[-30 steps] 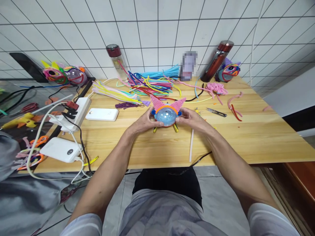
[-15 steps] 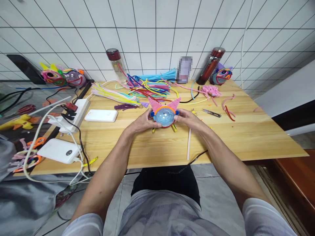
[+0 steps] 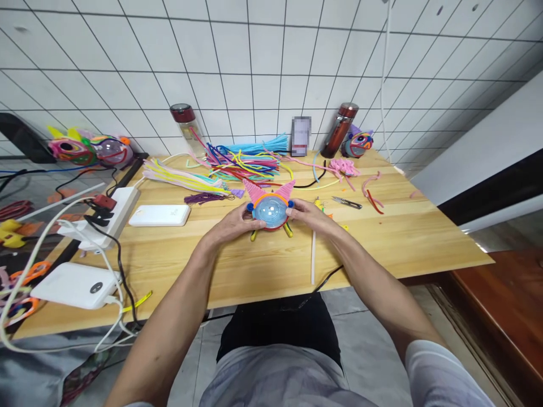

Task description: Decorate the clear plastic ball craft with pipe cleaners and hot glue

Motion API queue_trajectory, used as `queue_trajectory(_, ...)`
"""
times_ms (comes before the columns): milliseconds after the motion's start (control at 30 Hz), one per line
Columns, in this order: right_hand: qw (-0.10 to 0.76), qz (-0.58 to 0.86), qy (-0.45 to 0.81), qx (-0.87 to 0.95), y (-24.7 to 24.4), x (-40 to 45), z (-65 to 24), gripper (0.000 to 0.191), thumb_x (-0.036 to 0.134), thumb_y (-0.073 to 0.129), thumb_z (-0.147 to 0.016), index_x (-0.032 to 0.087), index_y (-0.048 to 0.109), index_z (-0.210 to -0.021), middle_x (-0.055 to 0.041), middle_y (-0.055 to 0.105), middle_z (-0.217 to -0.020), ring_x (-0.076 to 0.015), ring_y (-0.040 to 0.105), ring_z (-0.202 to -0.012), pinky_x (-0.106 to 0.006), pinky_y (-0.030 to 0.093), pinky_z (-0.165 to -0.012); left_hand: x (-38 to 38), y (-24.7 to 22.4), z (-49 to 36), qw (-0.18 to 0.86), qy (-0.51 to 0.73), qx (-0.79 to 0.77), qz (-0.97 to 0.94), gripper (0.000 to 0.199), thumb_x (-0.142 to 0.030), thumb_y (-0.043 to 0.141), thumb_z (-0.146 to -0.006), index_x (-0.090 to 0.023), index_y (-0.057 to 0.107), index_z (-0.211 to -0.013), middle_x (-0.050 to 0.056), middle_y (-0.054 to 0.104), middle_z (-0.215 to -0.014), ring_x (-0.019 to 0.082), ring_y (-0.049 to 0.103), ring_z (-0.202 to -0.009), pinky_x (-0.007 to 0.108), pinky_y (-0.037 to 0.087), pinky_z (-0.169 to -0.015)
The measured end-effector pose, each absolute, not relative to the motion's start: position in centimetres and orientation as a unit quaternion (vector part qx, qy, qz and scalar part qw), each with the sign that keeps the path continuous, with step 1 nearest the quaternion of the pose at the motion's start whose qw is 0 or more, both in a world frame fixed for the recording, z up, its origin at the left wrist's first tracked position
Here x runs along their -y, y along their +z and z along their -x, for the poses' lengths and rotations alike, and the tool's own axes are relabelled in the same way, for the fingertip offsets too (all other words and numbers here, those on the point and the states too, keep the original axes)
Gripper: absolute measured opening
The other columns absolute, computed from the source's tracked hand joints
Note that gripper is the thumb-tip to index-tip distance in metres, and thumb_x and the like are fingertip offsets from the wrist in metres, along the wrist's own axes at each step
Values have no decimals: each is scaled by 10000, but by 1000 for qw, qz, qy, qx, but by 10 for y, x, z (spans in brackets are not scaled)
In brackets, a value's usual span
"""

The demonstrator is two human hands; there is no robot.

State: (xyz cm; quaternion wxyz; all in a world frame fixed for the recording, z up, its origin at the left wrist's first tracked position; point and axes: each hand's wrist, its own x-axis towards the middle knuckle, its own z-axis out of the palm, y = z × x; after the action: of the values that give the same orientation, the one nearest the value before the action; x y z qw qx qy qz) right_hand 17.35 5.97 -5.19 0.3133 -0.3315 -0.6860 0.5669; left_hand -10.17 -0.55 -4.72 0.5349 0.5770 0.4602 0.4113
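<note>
Between my two hands is a round clear craft figure (image 3: pixel 271 212), with pink pointed ears, an orange band, blue knobs at its sides and yellow-green feet below. My left hand (image 3: pixel 238 224) grips its left side, thumb along the lower edge. On the right side, my right hand (image 3: pixel 306 215) holds it by the blue knob. A white strip (image 3: pixel 313 257) lies below my right hand on the wooden table (image 3: pixel 263 277). Small snips (image 3: pixel 348 203) rest to the right.
Colourful pipe cleaners (image 3: pixel 241 161) lie at the back, between a clear bottle (image 3: pixel 186 127) and a phone (image 3: pixel 301 137). A red flask (image 3: pixel 340 130) stands farther right. White power banks (image 3: pixel 160 215), a power strip (image 3: pixel 114 212) and cables occupy the left. Other figures (image 3: pixel 357 142) sit near the wall.
The camera view has turned and shifted, so the table appears lower and farther left. Both hands keep their hold on the craft figure.
</note>
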Motion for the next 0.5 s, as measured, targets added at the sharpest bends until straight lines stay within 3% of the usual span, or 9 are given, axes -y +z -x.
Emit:
queue_trajectory(200,319,325,576,679,-57,-64,-174,567,640,892,-835,193,801,-1172,-63,832,-1113,-254,731,-1055,-341,563,-908,9,-37,97,542,393,-475,-571,1021,-611,1029,-651,-194,613,-1486,164,718,-1547,414,699,-1411,564,537,-1240)
queue_trajectory(500,305,349,561,686,-57,-63,-176,570,676,849,-879,197,811,-1187,-62,804,-1104,-240,701,-998,-338,547,-854,7,-40,99,540,389,-478,-574,872,-672,1006,-647,-196,703,-1312,140,777,-1436,422,682,-1396,559,531,-1219)
